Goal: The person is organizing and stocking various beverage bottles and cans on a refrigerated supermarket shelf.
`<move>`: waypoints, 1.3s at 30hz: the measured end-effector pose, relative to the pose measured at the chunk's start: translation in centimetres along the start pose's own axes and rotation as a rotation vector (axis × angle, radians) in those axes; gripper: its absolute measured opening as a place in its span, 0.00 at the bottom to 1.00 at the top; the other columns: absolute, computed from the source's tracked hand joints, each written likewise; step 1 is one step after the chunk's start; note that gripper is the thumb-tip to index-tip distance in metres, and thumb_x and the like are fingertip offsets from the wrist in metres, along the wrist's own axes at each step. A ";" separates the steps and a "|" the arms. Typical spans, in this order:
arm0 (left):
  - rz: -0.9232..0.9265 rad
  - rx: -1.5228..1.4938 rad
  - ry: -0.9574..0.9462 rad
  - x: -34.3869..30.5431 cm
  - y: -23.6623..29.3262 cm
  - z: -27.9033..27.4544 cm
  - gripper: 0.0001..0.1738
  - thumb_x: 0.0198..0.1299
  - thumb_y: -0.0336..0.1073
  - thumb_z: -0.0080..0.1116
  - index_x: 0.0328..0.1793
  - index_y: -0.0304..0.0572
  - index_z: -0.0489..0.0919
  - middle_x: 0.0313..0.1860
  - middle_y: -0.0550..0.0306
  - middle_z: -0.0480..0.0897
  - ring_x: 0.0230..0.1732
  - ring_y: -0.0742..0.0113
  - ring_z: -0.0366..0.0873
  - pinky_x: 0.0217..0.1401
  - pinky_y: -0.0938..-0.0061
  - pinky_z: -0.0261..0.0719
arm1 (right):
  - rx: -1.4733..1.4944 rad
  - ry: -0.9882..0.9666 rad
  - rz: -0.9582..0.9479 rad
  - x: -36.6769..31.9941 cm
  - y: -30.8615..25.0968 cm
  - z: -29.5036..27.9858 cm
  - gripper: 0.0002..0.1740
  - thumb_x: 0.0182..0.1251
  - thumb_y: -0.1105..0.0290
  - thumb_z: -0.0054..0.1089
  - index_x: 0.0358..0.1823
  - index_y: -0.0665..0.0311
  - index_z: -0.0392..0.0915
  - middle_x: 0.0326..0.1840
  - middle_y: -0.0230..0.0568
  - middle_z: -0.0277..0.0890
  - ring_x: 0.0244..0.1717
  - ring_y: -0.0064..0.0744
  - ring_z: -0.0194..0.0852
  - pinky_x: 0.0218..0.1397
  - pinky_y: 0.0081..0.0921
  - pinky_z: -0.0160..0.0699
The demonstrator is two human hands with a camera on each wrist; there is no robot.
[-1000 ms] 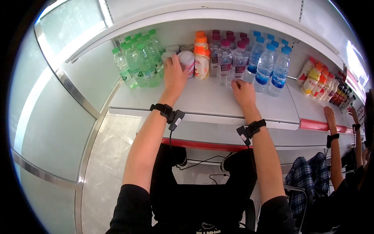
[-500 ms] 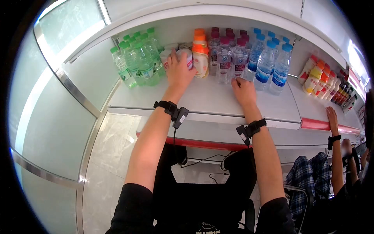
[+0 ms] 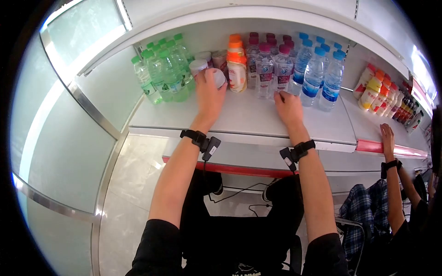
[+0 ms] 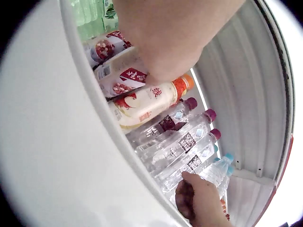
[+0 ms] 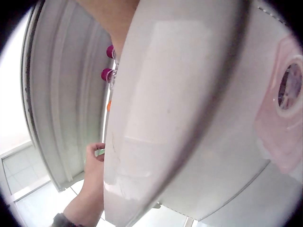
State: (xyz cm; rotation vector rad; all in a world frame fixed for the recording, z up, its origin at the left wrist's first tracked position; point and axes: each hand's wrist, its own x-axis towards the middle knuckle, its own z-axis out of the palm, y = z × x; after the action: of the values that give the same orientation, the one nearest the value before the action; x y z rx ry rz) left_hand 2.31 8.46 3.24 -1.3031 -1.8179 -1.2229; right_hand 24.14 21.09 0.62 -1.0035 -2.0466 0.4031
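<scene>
My left hand (image 3: pixel 211 99) grips a white-lidded can (image 3: pixel 220 80) at the front of a small group of cans, its fingers over the can's near left side. In the left wrist view the label of a can (image 4: pixel 123 78) shows beside the left hand (image 4: pixel 163 49). Right of it stands an orange-capped bottle (image 3: pixel 237 76). My right hand (image 3: pixel 290 110) rests on the shelf with loosely curled fingers, holding nothing, just in front of clear bottles with magenta caps (image 3: pixel 264 76).
Green bottles (image 3: pixel 170 78) stand left of the cans, blue-capped water bottles (image 3: pixel 314 76) to the right. More drinks (image 3: pixel 370 94) stand on the adjoining shelf (image 3: pixel 357 122), where another person's hand (image 3: pixel 387 135) rests at the edge. An upper shelf edge (image 3: pixel 239 14) overhangs the bottles.
My left hand moved from the left can to the right one, which now sits nearer the shelf's front, showing another can behind. My right hand has stayed in place.
</scene>
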 end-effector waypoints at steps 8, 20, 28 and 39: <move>-0.010 0.315 -0.133 0.3 -1.4 -0.9 0.42 0.57 0.36 0.68 0.78 0.61 0.64 0.62 0.37 0.69 0.61 0.39 0.72 0.61 0.51 0.75 | 0.020 0.007 -0.037 0.0 0.1 -0.2 0.19 0.68 0.55 0.55 0.36 0.64 0.85 0.32 0.59 0.81 0.35 0.63 0.80 0.44 0.52 0.79; 0.074 0.199 -0.058 1.4 -1.5 0.3 0.39 0.55 0.33 0.66 0.75 0.48 0.66 0.67 0.38 0.63 0.67 0.35 0.63 0.64 0.50 0.73 | 0.030 0.016 -0.061 0.0 0.1 0.0 0.18 0.68 0.57 0.57 0.34 0.65 0.85 0.30 0.58 0.81 0.33 0.62 0.81 0.40 0.51 0.80; 0.005 0.304 -0.130 2.0 -0.5 -0.2 0.36 0.49 0.40 0.73 0.65 0.45 0.70 0.68 0.39 0.61 0.67 0.36 0.63 0.67 0.51 0.71 | 0.045 0.018 -0.028 0.1 0.1 0.2 0.18 0.68 0.56 0.57 0.34 0.65 0.85 0.31 0.58 0.82 0.34 0.62 0.81 0.41 0.50 0.80; 0.058 0.294 0.013 1.3 -0.5 0.9 0.26 0.51 0.47 0.73 0.47 0.45 0.70 0.49 0.48 0.76 0.50 0.44 0.77 0.50 0.52 0.77 | 0.028 -0.002 -0.015 0.2 0.6 0.4 0.18 0.68 0.54 0.57 0.36 0.63 0.85 0.34 0.59 0.82 0.38 0.64 0.80 0.43 0.52 0.79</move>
State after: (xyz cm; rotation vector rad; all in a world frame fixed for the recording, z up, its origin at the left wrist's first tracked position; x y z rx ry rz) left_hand 1.44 9.77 3.79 -1.1689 -1.8546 -0.8905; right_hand 24.05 21.64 0.17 -0.9704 -2.0438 0.4237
